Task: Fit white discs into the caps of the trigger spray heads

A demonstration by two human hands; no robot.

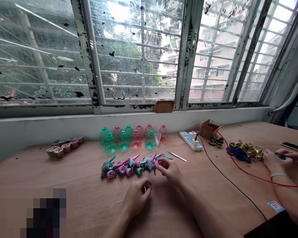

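A row of grey trigger spray heads (pixel 129 167) with pink and teal collars lies on the wooden table in front of me. At the row's right end my right hand (pixel 172 172) has its thumb and fingers closed around a spray head with a pink collar (pixel 157 163). Most of that piece is hidden by the fingers. My left hand (pixel 137 195) rests nearer to me, just below the row, with fingers curled and nothing visible in them. Behind the row stand several clear green bottles (pixel 123 142) and pink bottles (pixel 135 140), all without tops.
Small stacked containers (pixel 64 147) sit at the left. Tweezers (pixel 176 155) lie right of the spray heads. A power strip (pixel 190 141) has a red cable (pixel 245 169) and black cable (pixel 223 175) crossing the table. Another person's hands (pixel 274 162) are beside gold parts (pixel 250 152) at right.
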